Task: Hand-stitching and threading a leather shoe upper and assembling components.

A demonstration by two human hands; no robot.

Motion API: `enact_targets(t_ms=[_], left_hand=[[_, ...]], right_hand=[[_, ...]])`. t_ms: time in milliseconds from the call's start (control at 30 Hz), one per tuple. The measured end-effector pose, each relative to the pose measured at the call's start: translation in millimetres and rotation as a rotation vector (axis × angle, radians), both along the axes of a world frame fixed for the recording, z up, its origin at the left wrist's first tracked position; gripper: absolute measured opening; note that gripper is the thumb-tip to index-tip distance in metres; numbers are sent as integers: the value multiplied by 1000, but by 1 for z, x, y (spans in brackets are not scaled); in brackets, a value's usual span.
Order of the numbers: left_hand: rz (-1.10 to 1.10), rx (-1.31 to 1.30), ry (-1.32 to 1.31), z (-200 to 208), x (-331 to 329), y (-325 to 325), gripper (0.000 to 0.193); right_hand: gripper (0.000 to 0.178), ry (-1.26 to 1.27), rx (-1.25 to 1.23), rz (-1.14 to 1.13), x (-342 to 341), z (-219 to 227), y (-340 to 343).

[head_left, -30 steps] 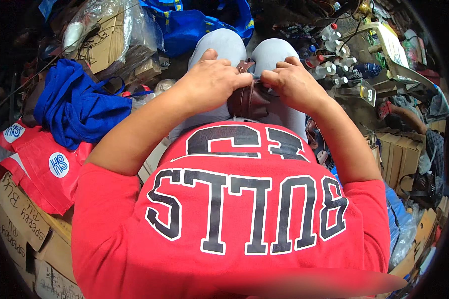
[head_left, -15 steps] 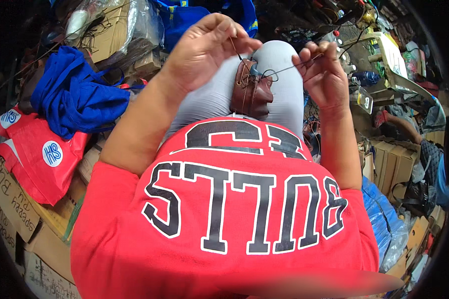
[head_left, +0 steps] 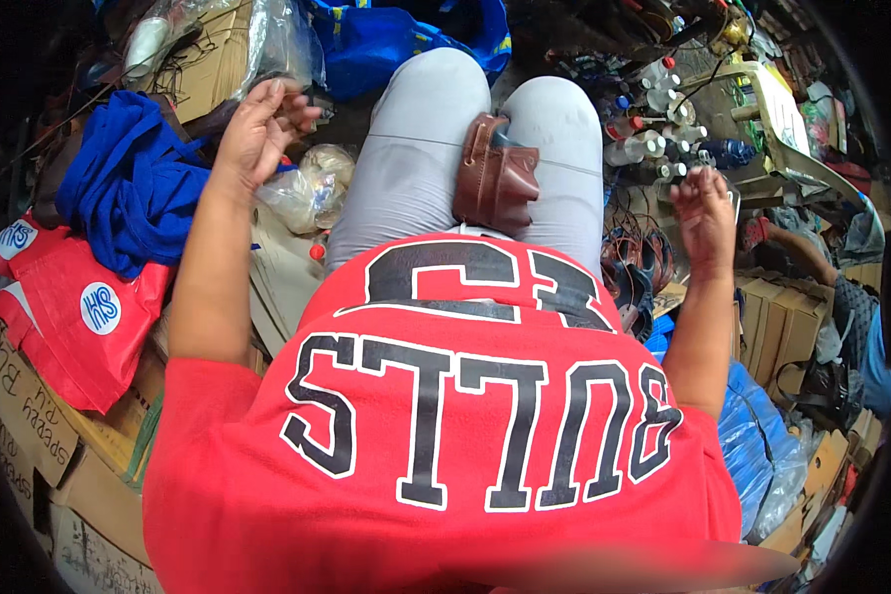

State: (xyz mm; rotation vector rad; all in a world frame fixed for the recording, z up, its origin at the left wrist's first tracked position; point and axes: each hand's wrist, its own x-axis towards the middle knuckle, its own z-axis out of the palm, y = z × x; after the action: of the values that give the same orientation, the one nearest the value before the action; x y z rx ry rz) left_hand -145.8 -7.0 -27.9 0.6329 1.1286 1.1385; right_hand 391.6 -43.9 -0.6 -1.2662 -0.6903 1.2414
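Note:
A brown leather shoe (head_left: 490,183) is wedged upright between my grey-trousered thighs, near the knees, with pale stitching along one side. A thin dark thread (head_left: 554,164) runs out of it both ways, stretched nearly straight across my legs. Far out to the left, my left hand (head_left: 265,134) is raised with its fingers curled together at the thread's end. On the other side my right hand (head_left: 705,213) is held out, fingers bent, at the opposite end. The thread is too fine to follow right up to the fingers. Neither hand touches the shoe.
Plastic bottles (head_left: 653,139) stand beyond my right knee, near a pale plastic chair (head_left: 782,129). To my left lie a blue cloth bag (head_left: 134,188), a red bag (head_left: 79,317) and cardboard boxes (head_left: 30,406). Another person's arm (head_left: 802,252) shows at the right.
My hands have moved far apart and outward from above the shoe, left hand leftward, right hand right and lower. The loose loops of thread at the shoe have drawn into a straight line.

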Motion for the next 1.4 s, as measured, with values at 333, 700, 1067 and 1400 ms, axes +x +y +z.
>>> enact_targets(t_ms=[333,700,1067,1400], left_hand=[[-383,1054,480,82,176,3,32],[23,761,621,73,132,39,7],[-472,818,855,33,137,-12,20],[-393,679,849,35,139,-5,18]], right_hand=[[22,-237,469,413,-144,73,24],[43,-993,670,492,-182,51,27],[15,-982,484,823,-161,15,-6],[24,-1002,465,783,-175,23,1]])
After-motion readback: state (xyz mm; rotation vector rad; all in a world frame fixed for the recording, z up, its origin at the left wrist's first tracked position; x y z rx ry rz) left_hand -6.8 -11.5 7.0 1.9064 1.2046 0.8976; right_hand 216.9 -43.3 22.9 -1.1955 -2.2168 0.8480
